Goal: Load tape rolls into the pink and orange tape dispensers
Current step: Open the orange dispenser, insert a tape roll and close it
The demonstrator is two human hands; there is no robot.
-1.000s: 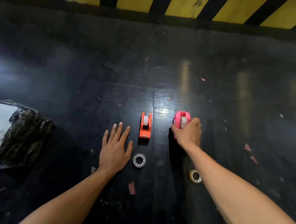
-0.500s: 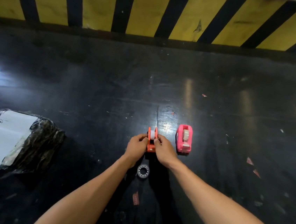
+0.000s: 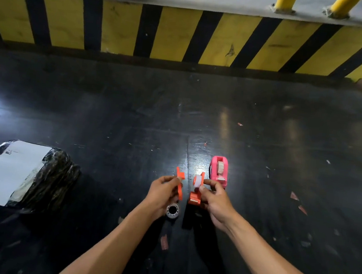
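The orange tape dispenser is split in two halves. My left hand [image 3: 162, 193] pinches the loose orange side piece [image 3: 179, 184]. My right hand [image 3: 215, 200] holds the other orange half [image 3: 196, 193], which carries a whitish tape roll at its top. The pink dispenser [image 3: 218, 171] stands on the dark floor just right of my hands, with a tape roll visible inside it. A clear tape roll [image 3: 172, 211] lies flat on the floor below my left hand.
A black plastic-wrapped package [image 3: 17, 174] with a white label lies at the left. A yellow-and-black striped curb [image 3: 186, 34] runs across the back. Small red scraps [image 3: 298, 202] dot the dark glossy floor at the right.
One second ago my right hand was on the pink dispenser and my left hand lay flat. Both hands then took the orange dispenser and pulled its two halves apart.
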